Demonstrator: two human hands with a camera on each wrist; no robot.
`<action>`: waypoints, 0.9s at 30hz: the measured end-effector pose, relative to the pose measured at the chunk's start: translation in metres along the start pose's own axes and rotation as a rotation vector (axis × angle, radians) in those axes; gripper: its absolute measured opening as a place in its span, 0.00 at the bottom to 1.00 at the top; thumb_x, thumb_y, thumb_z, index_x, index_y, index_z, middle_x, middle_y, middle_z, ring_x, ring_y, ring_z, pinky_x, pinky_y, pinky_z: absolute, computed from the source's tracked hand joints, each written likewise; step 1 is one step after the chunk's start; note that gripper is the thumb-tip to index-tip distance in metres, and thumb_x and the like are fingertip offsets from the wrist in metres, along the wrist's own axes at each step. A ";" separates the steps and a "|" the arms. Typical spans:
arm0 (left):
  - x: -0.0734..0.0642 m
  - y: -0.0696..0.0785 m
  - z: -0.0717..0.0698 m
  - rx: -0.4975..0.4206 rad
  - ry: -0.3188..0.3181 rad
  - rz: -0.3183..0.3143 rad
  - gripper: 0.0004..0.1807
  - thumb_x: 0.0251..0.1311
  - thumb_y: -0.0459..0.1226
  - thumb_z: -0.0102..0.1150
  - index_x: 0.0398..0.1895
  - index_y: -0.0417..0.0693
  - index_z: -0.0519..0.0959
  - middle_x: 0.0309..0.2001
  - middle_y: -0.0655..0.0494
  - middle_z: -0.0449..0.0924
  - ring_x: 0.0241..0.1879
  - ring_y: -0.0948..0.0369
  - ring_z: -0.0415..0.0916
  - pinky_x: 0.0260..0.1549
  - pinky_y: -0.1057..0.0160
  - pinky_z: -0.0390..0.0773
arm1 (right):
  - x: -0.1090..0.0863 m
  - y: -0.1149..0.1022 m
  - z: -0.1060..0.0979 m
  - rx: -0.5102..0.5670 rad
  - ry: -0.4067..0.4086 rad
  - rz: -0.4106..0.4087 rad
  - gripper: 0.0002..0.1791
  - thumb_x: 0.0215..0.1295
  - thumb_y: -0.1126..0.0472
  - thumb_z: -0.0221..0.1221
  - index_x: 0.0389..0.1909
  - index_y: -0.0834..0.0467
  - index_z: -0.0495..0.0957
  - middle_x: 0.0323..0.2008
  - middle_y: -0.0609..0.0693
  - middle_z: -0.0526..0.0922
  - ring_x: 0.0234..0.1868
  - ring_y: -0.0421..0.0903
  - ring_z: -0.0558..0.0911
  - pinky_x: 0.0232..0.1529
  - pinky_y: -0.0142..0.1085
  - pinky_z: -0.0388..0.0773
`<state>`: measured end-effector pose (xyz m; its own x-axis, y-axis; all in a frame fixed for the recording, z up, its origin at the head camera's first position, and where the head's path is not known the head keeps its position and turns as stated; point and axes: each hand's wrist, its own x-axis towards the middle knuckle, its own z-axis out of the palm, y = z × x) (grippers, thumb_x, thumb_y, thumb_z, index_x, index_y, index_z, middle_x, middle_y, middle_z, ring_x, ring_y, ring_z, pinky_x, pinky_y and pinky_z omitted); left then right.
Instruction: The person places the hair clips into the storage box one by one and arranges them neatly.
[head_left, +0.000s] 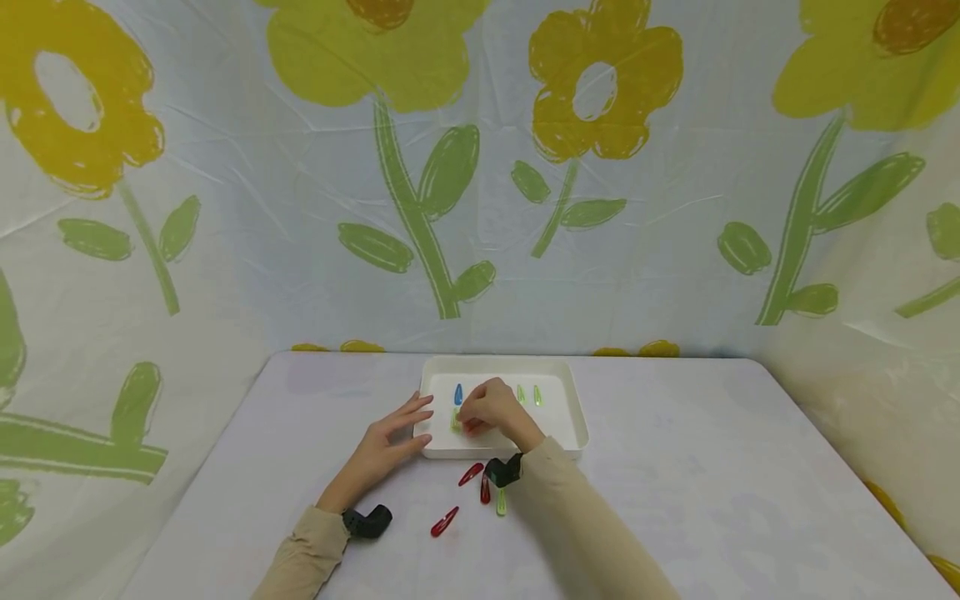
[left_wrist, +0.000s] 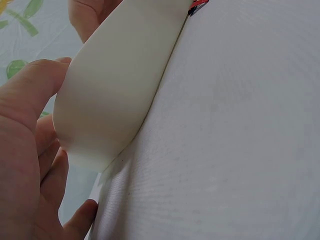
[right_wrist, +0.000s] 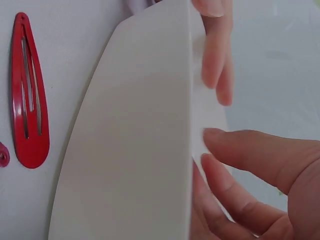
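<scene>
My right hand (head_left: 491,407) reaches into a white tray (head_left: 581,425), fingers pointing down over a red hair clip (head_left: 476,429), partly covered by the hand. Thumb and forefinger tips show slightly apart in the right wrist view; the tray wall hides the other fingertips, so whether they pinch the clip is unclear. With fingers spread, my left hand (head_left: 386,437) rests at the tray's left edge, also seen touching the wall in the left wrist view. Inside the tray lie a blue clip (head_left: 458,394), a green clip (head_left: 454,420) beside the right fingers, and two green clips (head_left: 537,396) farther right.
In front of the tray, red hair clips (head_left: 445,522) and a green clip (head_left: 502,502) lie loose on the white table (head_left: 675,467), partly below the right wrist. A flowered cloth (head_left: 660,275) hangs behind and at both sides.
</scene>
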<state>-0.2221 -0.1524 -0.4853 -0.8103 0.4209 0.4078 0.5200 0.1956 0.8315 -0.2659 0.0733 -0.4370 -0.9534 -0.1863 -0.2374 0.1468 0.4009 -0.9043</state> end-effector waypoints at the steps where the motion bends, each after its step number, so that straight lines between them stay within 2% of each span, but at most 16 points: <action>1: 0.000 0.000 0.000 -0.002 0.000 -0.003 0.23 0.62 0.29 0.65 0.60 0.33 0.76 0.69 0.38 0.66 0.74 0.40 0.49 0.72 0.64 0.52 | -0.001 0.000 -0.001 0.007 0.003 -0.014 0.05 0.58 0.69 0.67 0.31 0.68 0.82 0.25 0.60 0.85 0.26 0.52 0.86 0.32 0.41 0.86; 5: 0.000 0.000 0.000 -0.004 -0.001 -0.012 0.23 0.62 0.29 0.65 0.60 0.32 0.76 0.70 0.38 0.66 0.74 0.40 0.49 0.72 0.59 0.52 | -0.005 -0.001 -0.004 0.037 0.020 -0.082 0.07 0.63 0.67 0.65 0.33 0.69 0.82 0.26 0.59 0.85 0.26 0.51 0.86 0.33 0.42 0.86; 10: 0.001 0.002 0.000 0.002 0.005 0.006 0.22 0.62 0.29 0.65 0.59 0.31 0.76 0.69 0.37 0.67 0.74 0.38 0.50 0.71 0.64 0.53 | -0.011 -0.002 -0.010 0.044 0.033 -0.173 0.09 0.65 0.67 0.63 0.35 0.72 0.82 0.27 0.59 0.85 0.25 0.50 0.86 0.32 0.40 0.86; 14: 0.001 0.000 0.000 0.020 0.004 -0.004 0.22 0.62 0.30 0.65 0.59 0.32 0.77 0.69 0.38 0.66 0.74 0.38 0.50 0.72 0.64 0.52 | -0.018 -0.003 -0.016 0.036 0.048 -0.229 0.10 0.67 0.66 0.63 0.37 0.73 0.81 0.27 0.58 0.85 0.26 0.49 0.86 0.31 0.39 0.86; 19: 0.000 -0.017 0.003 0.025 0.015 -0.035 0.23 0.62 0.30 0.65 0.61 0.33 0.76 0.71 0.42 0.65 0.75 0.44 0.48 0.72 0.61 0.49 | -0.031 -0.004 -0.026 0.058 0.056 -0.296 0.09 0.67 0.67 0.62 0.38 0.72 0.81 0.29 0.62 0.85 0.27 0.56 0.86 0.32 0.43 0.86; 23: 0.000 -0.031 0.003 0.040 0.016 -0.037 0.24 0.62 0.33 0.66 0.62 0.36 0.76 0.71 0.47 0.66 0.76 0.47 0.48 0.72 0.66 0.49 | -0.044 -0.004 -0.035 0.052 0.042 -0.351 0.10 0.68 0.66 0.62 0.40 0.72 0.81 0.32 0.66 0.85 0.30 0.64 0.85 0.34 0.49 0.86; 27: 0.000 -0.034 0.002 0.047 0.006 -0.046 0.25 0.63 0.38 0.66 0.63 0.41 0.77 0.72 0.53 0.66 0.76 0.50 0.48 0.70 0.71 0.49 | -0.057 -0.002 -0.044 0.011 0.032 -0.388 0.10 0.68 0.65 0.62 0.39 0.70 0.81 0.31 0.65 0.85 0.29 0.64 0.84 0.33 0.46 0.86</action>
<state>-0.2396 -0.1572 -0.5145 -0.8353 0.4053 0.3715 0.4940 0.2564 0.8308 -0.2231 0.1221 -0.4058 -0.9465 -0.2938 0.1337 -0.2232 0.2966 -0.9286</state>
